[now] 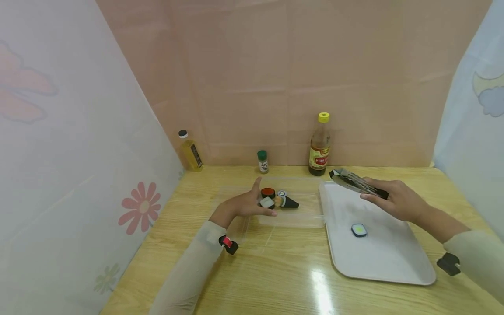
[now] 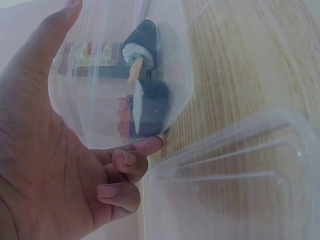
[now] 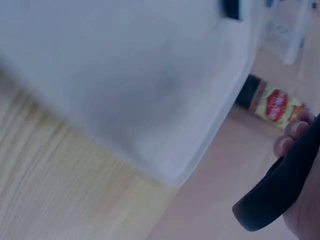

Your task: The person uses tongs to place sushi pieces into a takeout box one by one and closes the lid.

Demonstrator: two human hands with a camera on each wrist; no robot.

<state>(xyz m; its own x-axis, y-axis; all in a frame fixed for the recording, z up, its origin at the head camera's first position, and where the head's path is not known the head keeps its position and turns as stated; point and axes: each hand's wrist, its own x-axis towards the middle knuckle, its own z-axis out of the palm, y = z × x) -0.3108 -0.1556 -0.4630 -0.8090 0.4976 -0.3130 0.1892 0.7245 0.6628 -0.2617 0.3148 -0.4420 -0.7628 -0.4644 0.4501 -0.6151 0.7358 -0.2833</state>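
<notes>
My left hand [image 1: 246, 204] spans the left end of a clear plastic container [image 1: 311, 218], thumb and fingers around its sides. Inside the container lie several sushi pieces: a red-topped roe roll [image 1: 268, 191], a white-faced roll [image 1: 267, 202], a round roll [image 1: 281, 193] and a dark cone-shaped hand roll [image 1: 290, 202]. Over the back of the white tray [image 1: 378, 267], my right hand [image 1: 399, 202] grips metal tongs [image 1: 356, 181], whose black handle [image 3: 275, 187] shows in the right wrist view. One sushi roll [image 1: 358, 230] with a green centre lies on the tray, below the tongs.
A clear plastic lid or tray [image 2: 240, 200] lies beside the container. Along the back wall stand an oil bottle [image 1: 191, 153], a green-capped spice jar [image 1: 262, 162] and a yellow-capped sauce bottle [image 1: 319, 151]. Printed sheets [image 1: 98, 144] flank the wooden table [image 1: 283, 280].
</notes>
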